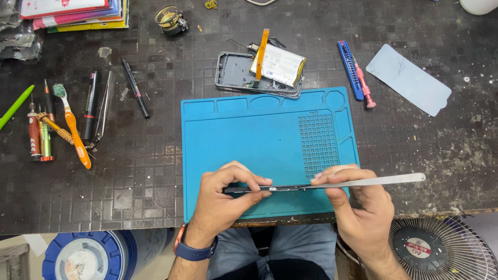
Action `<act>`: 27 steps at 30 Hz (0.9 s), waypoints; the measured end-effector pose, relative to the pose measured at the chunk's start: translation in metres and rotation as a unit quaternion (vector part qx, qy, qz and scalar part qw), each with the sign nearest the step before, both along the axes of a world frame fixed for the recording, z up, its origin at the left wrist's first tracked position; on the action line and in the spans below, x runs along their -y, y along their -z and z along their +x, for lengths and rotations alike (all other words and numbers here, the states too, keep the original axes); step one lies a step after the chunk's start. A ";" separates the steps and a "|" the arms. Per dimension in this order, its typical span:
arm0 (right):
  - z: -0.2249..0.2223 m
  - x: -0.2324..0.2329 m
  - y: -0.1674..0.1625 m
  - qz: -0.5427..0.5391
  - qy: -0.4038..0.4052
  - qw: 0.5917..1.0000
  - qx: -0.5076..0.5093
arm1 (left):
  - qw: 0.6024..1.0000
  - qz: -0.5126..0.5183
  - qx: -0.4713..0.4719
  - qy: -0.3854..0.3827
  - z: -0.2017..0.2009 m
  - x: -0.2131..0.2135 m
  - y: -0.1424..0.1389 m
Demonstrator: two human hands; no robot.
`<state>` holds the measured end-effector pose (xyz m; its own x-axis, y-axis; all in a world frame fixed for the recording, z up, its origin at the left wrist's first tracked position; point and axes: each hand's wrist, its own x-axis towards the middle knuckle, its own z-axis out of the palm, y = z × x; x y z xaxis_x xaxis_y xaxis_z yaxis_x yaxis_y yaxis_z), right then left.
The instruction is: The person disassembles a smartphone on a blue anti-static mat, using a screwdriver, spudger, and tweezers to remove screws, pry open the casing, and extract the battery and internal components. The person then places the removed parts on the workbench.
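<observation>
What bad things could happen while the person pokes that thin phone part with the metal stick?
1. The left hand pinches the thin phone part on its edge, so it might slip or bend.
2. The right hand pushes a long metal strip into it; a slip could scratch the part or jab the fingers.
3. All this happens near the front edge of the blue mat, so loose bits might fall off the table.

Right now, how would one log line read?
left hand: grips phone on edge | right hand: holds metal strip against it | over blue mat
</observation>
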<state>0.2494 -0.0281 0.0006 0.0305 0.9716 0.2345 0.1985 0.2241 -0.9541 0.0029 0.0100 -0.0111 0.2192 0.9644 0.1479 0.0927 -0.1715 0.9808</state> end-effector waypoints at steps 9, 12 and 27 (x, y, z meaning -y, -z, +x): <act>0.005 0.004 0.028 -0.028 0.016 0.991 -0.130 | 1.000 -0.003 0.004 0.002 0.000 0.000 0.000; 0.004 0.004 0.034 -0.047 0.013 0.986 -0.157 | 1.000 -0.006 0.003 0.002 0.001 0.001 0.000; -0.003 0.005 0.052 0.032 -0.012 0.971 -0.237 | 1.000 -0.008 -0.002 0.003 0.001 0.000 0.000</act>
<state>0.2462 -0.0327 -0.0518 0.1276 0.9571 0.2601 -0.2651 0.2856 -0.9209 0.0041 0.0101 -0.0110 0.2245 0.9655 0.1318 0.0953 -0.1564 0.9831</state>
